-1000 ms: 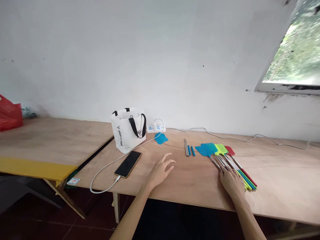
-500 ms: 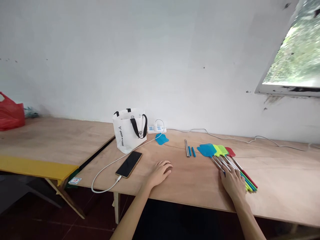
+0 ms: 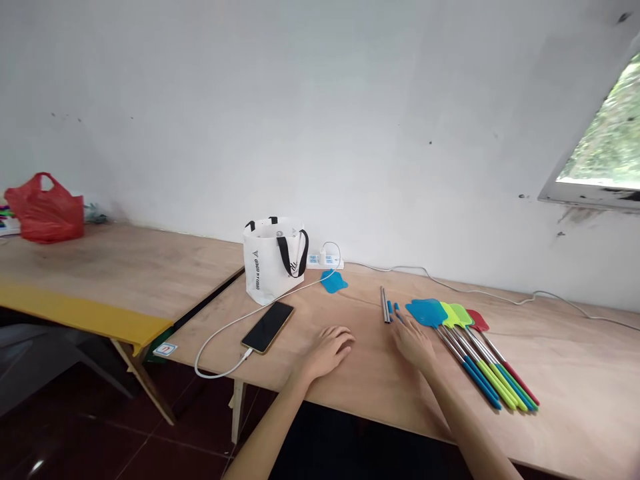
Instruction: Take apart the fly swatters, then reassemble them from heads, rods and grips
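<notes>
My left hand (image 3: 327,351) lies flat on the plywood table (image 3: 375,380), fingers loosely spread and empty. My right hand (image 3: 413,341) stretches forward with its fingers out, their tips at the short blue tubes (image 3: 393,311) beside the thin metal rods (image 3: 385,305). It holds nothing. Just right of that hand lie several fly swatters (image 3: 470,343) in blue, green, yellow and red, heads toward the wall. A loose blue swatter head (image 3: 333,281) lies near the wall.
A black phone (image 3: 269,326) on a white charging cable lies left of my left hand. Behind it stand a white tote bag (image 3: 274,258) and a power strip (image 3: 326,260). A second table (image 3: 100,267) with a red plastic bag (image 3: 46,209) is at the left.
My right hand has left the swatter handles and moved left and forward to the blue tubes. The view has swung left. My left hand has settled flat.
</notes>
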Demonstrator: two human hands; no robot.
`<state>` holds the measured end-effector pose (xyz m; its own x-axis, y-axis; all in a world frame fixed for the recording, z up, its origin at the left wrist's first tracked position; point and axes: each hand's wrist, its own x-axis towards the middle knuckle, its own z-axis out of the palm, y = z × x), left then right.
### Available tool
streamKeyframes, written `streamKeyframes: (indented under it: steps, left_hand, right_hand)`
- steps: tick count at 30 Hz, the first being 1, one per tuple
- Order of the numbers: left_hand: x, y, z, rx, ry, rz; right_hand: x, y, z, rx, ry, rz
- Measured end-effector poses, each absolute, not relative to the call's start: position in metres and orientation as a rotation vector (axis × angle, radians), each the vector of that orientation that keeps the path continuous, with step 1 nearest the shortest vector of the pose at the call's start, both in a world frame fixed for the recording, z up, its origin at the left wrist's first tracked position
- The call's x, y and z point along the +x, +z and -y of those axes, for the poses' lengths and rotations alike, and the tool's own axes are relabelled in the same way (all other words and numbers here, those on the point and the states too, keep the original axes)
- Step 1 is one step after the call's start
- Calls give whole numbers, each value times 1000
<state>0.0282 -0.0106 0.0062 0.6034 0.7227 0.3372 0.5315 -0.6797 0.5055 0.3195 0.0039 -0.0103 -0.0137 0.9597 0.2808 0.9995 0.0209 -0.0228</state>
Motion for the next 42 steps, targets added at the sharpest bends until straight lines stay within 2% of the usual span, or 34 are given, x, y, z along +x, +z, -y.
streamKeyframes:
  steps: [4, 9, 20, 25, 28, 30, 36, 42]
  left_hand:
    - [28, 8, 11, 2471, 727, -1013]
    - [27, 9, 10, 2482, 715, -1005]
    - [34, 8, 11, 2547, 701, -1051]
    - [37, 17, 20, 2531, 692, -901]
    - [39, 22, 23, 2507, 637, -802]
    - [40, 22, 22, 2488, 649, -854]
    - [41, 17, 16, 2478, 683, -971]
    - [40, 15, 16, 2511, 672, -960]
  right_hand:
    - [313, 4, -28, -2078, -280, 2045]
    - [312, -2, -26, -2071, -325, 2021]
    - [294, -27, 54, -1885, -372, 2208]
    - [256, -25, 80, -1388, 56, 2213]
    - [245, -10, 79, -1222, 315, 2164]
    - [246, 2, 70, -1176, 375, 2156]
    - [263, 16, 6, -1646, 2, 2097]
    - [271, 1, -42, -1932, -68, 1941]
